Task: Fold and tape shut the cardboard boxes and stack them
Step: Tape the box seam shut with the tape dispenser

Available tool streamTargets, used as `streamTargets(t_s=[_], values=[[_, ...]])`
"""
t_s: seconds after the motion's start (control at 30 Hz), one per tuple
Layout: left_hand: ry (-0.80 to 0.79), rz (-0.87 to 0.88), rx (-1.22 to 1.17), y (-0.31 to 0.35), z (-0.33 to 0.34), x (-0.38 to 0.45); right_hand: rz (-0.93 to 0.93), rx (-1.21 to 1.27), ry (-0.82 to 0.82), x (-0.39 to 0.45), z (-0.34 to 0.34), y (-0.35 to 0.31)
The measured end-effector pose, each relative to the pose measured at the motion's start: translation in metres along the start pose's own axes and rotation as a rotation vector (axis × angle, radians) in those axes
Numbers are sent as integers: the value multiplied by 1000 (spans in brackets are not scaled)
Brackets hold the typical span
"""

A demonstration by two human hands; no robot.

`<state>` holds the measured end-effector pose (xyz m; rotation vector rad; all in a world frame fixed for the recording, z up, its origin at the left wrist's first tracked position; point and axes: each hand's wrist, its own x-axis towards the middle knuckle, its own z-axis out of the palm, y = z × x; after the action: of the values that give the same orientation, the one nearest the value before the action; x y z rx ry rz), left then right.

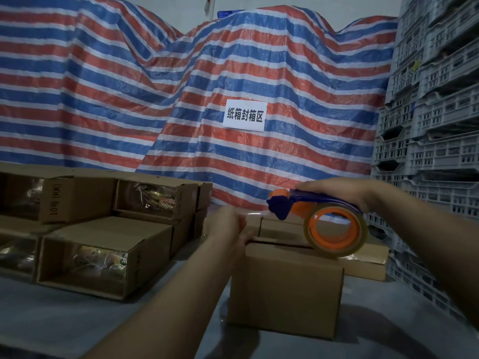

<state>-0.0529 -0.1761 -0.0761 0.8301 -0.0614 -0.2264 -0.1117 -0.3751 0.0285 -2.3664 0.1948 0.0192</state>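
Note:
A small brown cardboard box point(285, 288) stands on the grey table in front of me, its top flaps folded down. My right hand point(342, 190) grips the blue and orange tape dispenser point(293, 203) over the box, and its clear tape roll point(335, 230) rests on the box top. A strip of clear tape runs from the dispenser leftward to my left hand point(229, 226), which pinches the tape end at the box's upper left edge.
Several taped boxes point(103, 242) lie stacked on their sides at the left. More cardboard point(363, 265) lies behind the box at the right. A striped tarp point(181, 99) with a white sign hangs behind. Grey plastic crates point(435, 125) tower on the right.

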Motion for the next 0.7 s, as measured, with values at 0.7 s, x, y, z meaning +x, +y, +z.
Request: streamTargets(t_s=[0.7], values=[[38,230,988,-3,-69,30,46,-450,8,18,31,-31]])
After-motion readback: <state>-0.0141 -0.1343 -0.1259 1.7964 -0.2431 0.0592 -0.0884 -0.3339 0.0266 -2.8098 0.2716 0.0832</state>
